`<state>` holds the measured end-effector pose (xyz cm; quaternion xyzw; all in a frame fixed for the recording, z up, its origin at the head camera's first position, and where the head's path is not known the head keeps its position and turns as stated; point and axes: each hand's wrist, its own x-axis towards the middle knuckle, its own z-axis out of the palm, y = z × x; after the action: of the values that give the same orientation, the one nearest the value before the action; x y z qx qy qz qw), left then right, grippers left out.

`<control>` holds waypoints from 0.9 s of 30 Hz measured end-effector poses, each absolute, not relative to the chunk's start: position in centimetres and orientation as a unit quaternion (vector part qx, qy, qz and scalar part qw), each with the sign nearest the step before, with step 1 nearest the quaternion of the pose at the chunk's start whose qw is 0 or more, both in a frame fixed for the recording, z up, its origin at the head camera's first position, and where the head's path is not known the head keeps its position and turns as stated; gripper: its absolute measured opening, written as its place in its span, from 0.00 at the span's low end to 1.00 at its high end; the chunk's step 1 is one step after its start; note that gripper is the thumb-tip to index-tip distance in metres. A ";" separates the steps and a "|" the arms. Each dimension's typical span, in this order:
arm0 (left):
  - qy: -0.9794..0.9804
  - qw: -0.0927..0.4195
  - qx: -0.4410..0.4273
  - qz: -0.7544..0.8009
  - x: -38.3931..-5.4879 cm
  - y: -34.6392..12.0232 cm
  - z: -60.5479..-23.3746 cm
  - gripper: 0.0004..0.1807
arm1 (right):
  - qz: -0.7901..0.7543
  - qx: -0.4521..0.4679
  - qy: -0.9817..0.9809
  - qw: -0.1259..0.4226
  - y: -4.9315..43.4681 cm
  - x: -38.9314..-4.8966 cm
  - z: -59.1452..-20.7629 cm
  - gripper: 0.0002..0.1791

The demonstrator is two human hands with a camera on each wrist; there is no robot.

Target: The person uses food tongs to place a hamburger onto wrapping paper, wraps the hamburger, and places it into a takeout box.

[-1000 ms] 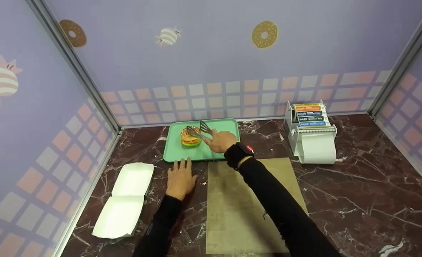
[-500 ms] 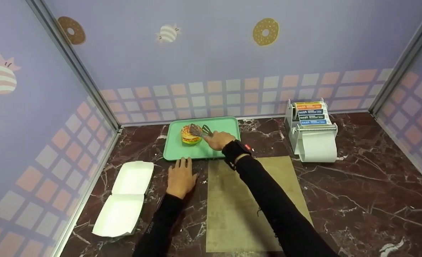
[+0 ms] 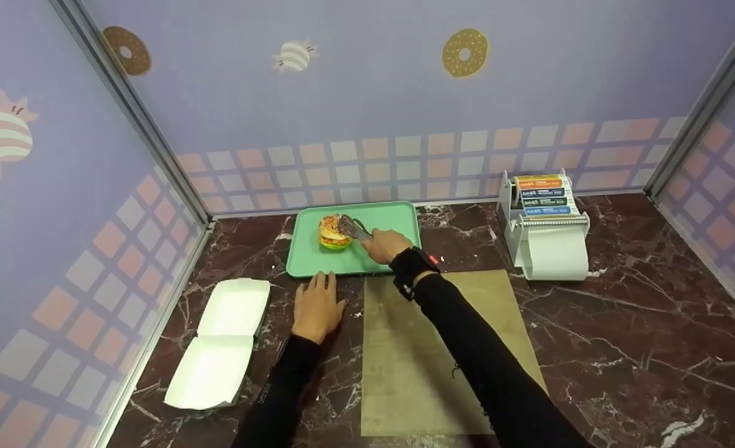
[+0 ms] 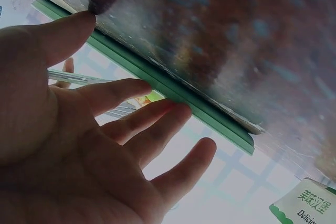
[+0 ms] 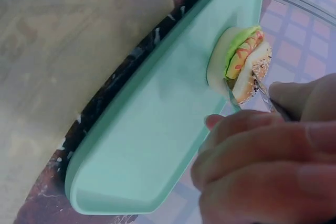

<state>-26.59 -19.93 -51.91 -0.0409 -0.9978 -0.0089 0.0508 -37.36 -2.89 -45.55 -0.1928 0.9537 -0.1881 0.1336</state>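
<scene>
The burger [image 3: 332, 238] sat left of my nearer right hand [image 3: 387, 246], which gripped tongs [image 3: 357, 231]; my left hand [image 3: 318, 309] rested, fingers apart.

In the head view, the open clamshell box [image 3: 209, 371] burns almost white and the right sleeve [image 3: 484, 356] throws a soft shadow on the tan mat [image 3: 398, 367]. The left wrist view is dim, the left hand [image 4: 100, 135] dark against a blown-out wall [image 4: 244, 184] and the countertop [image 4: 236, 61] blurred; the right wrist view is hazy, the right hand [image 5: 265, 153] soft.

Marbled counter [image 3: 628, 311]: tray [image 3: 307, 260], mat [image 3: 417, 373], open box [image 3: 226, 342], dispenser [image 3: 546, 230].
</scene>
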 end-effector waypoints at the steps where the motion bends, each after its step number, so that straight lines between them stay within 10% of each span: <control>1: -0.998 0.051 -0.041 -0.008 -26.6 -19.9 -51.9 0.36 | -0.193 -0.195 0.953 0.131 -2.8 -37.5 -45.7 0.32; 27: -0.997 0.061 -0.051 -0.009 -26.6 -20.0 -52.1 0.36 | -0.260 -0.244 0.924 0.137 0.4 -38.6 -47.1 0.22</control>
<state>-26.56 -20.05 -52.12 -0.0505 -0.9968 -0.0094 0.0611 -38.57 0.38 -47.08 -0.2438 0.9241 -0.2603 0.1373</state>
